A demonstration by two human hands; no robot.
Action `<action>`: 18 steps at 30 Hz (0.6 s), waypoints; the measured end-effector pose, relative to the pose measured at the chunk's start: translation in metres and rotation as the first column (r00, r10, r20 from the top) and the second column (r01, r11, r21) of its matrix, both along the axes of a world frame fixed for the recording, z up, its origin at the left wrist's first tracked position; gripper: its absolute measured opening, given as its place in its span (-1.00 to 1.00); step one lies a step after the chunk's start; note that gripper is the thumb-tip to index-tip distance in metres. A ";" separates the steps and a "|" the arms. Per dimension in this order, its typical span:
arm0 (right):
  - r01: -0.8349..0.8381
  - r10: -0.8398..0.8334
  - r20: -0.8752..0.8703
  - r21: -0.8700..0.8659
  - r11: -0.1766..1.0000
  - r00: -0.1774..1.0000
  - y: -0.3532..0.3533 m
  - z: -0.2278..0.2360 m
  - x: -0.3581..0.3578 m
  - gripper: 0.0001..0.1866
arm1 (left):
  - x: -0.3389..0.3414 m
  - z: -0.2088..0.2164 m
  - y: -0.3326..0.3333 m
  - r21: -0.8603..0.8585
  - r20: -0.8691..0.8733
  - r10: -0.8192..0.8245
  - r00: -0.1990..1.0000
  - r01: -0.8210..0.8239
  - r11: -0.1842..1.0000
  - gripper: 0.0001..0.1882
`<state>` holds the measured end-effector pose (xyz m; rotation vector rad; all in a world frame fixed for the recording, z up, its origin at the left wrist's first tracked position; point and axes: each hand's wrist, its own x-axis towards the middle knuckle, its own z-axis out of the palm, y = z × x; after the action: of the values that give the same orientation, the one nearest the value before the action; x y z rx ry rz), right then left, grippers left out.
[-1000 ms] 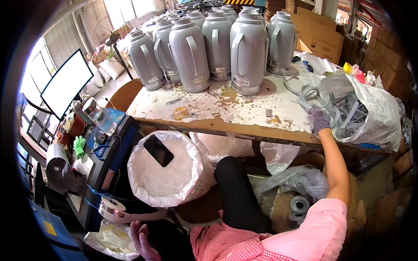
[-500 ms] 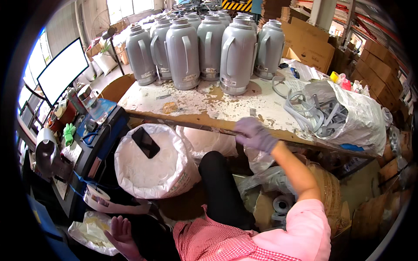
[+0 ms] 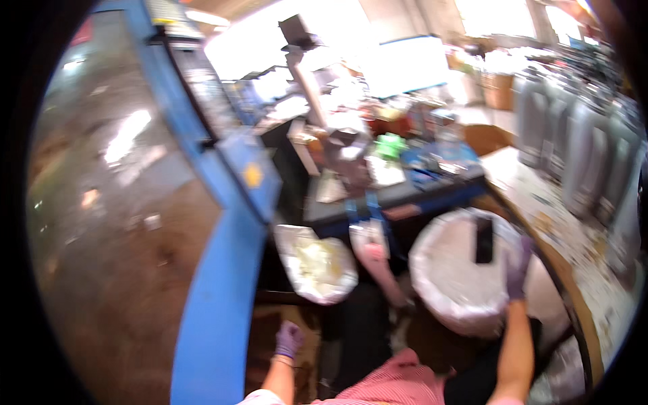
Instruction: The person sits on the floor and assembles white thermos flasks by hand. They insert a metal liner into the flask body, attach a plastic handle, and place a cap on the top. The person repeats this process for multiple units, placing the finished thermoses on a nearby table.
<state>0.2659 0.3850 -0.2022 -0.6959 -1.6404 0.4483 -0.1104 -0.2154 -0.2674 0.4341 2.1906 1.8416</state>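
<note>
Brown floor (image 3: 115,250) spreads at the far left. Just left of the worktable (image 3: 523,185), a white-lined sack (image 3: 442,310) holds pale contents, a black phone (image 3: 484,240) lying on them; farther left, a smaller white bag (image 3: 322,295) holds yellowish pieces (image 3: 317,262). Since half a second ago the view has swung left, and the right hand (image 3: 518,270) has gone from the worktable's front edge to the sack's right rim. Blur hides whether it touches there, or how wide its grip is; the left hand (image 3: 289,339) looks curled, but whether around anything I cannot tell.
</note>
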 end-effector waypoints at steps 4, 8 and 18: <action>0.130 -0.129 0.069 -0.015 0.991 0.989 0.020 -0.016 0.013 -0.49 | 0.043 -0.088 -0.100 -0.836 -0.253 -0.249 0.935 -0.082 0.543 -0.82; 0.032 -0.026 0.040 -0.165 0.986 0.999 -0.006 -0.002 -0.003 -0.52 | 0.131 -0.118 -0.117 -0.826 0.411 -0.072 0.909 0.404 0.393 -0.77; 0.031 -0.027 0.035 -0.124 0.992 0.999 -0.010 -0.001 -0.001 -0.57 | 0.141 -0.137 0.000 -0.699 0.474 -0.229 0.850 0.521 0.490 -0.70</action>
<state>0.2652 0.3754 -0.2033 -0.8227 -1.6413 0.5241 0.0303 -0.2150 -0.4041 0.3354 2.1699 0.4764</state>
